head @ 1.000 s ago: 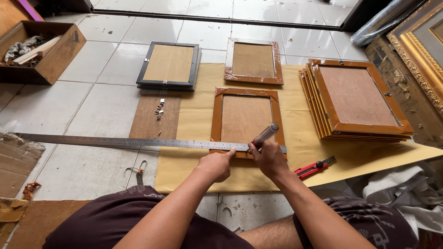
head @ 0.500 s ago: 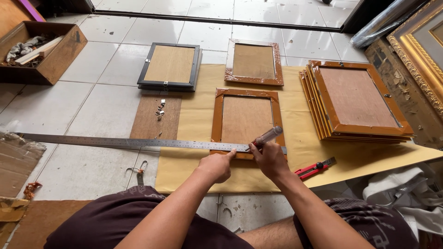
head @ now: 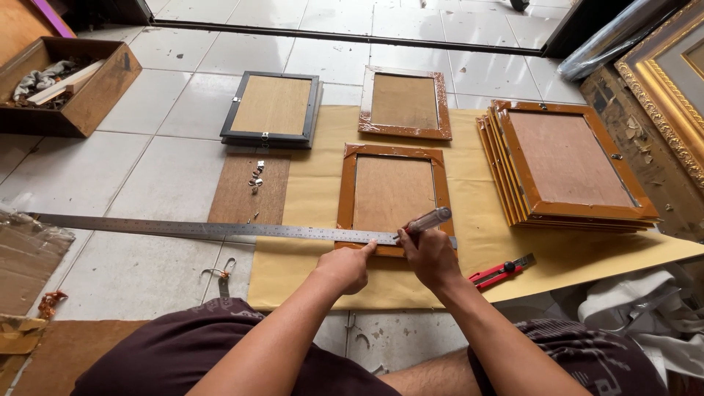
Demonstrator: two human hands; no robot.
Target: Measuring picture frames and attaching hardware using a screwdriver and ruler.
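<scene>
Both hands (head: 389,260) unmoved on ruler (head: 220,229).

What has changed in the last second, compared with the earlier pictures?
Nothing visibly changed. The left hand still presses the long steel ruler across the brown frame, and the right hand still holds the pen-like tool at the ruler's edge.

Head camera, looking steeply down, close overhead

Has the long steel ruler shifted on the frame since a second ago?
No. The steel ruler lies across the lower edge of the brown frame as before, left hand pressing it.
</scene>
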